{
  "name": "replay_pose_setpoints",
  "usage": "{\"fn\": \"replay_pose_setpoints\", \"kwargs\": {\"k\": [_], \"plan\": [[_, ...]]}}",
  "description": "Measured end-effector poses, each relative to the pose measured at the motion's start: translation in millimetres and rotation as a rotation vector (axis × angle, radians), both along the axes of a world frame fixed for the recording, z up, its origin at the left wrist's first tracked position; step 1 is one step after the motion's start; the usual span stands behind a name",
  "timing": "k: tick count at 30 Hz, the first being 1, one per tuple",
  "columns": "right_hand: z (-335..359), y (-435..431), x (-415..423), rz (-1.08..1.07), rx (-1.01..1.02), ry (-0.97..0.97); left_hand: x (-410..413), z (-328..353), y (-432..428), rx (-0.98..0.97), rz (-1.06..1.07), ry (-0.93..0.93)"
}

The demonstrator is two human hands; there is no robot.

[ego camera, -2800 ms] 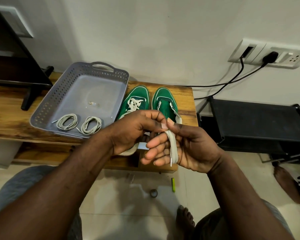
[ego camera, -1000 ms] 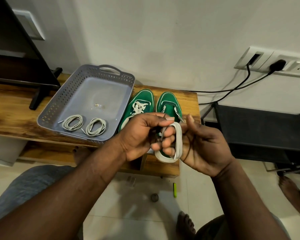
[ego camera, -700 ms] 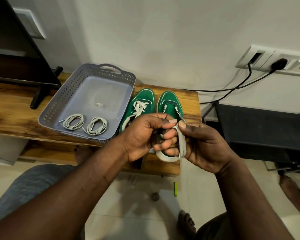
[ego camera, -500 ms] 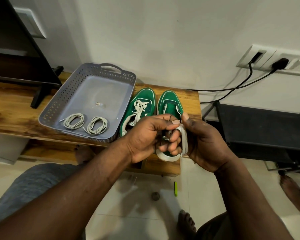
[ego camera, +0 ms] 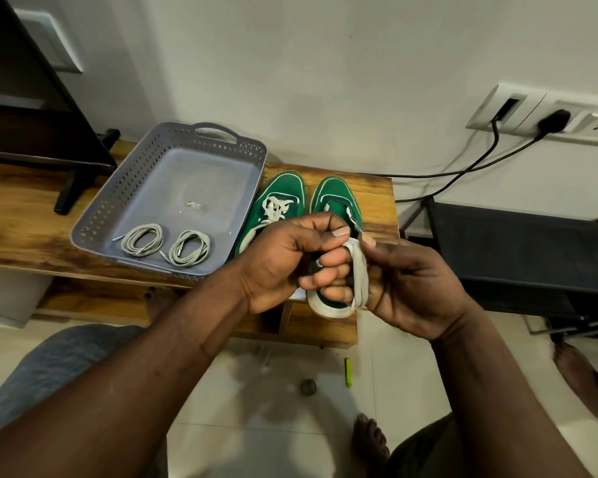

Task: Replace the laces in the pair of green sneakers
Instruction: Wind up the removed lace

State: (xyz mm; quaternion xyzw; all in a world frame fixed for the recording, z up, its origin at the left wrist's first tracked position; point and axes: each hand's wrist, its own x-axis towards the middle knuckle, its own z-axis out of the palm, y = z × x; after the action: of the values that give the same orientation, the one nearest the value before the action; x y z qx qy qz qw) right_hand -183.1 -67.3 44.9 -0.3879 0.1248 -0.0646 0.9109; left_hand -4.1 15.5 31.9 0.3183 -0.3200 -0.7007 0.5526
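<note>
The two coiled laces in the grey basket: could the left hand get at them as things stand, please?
Probably yes. The coiled laces lie uncovered at the near end of the open grey basket, left of the left hand, with nothing between. It must first release the lace it pinches.

Forearms converge, hands touching; left hand (ego camera: 283, 260) pinches lace (ego camera: 359, 270); right hand (ego camera: 408, 284) fingers curled, lace wound round.
</note>
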Motion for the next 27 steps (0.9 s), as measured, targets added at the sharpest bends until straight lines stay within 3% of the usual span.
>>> {"fn": "replay_pose_setpoints", "kwargs": {"k": [4,9,11,13,17,27], "plan": [[4,3,1,-0.126,-0.165,0.082,-3,3,-1,-0.035,0.01,-0.001],[-1,11,5,-0.404,-0.541,0.219,-5,-3,-4,-0.044,0.083,-0.266],[-4,12,7,-0.451,-0.611,0.228,-6,-4,-4,-0.05,0.093,-0.29],[-1,12,6,-0.414,-0.515,0.185,-5,-3,-4,-0.065,0.09,-0.257],[8,8,0,-0.242,-0.066,0.077,-2,2,-4,-0.059,0.064,-0.134],[6,12,6,-0.327,-0.141,0.149,-5,5,-4,-0.014,0.081,-0.193]]}}
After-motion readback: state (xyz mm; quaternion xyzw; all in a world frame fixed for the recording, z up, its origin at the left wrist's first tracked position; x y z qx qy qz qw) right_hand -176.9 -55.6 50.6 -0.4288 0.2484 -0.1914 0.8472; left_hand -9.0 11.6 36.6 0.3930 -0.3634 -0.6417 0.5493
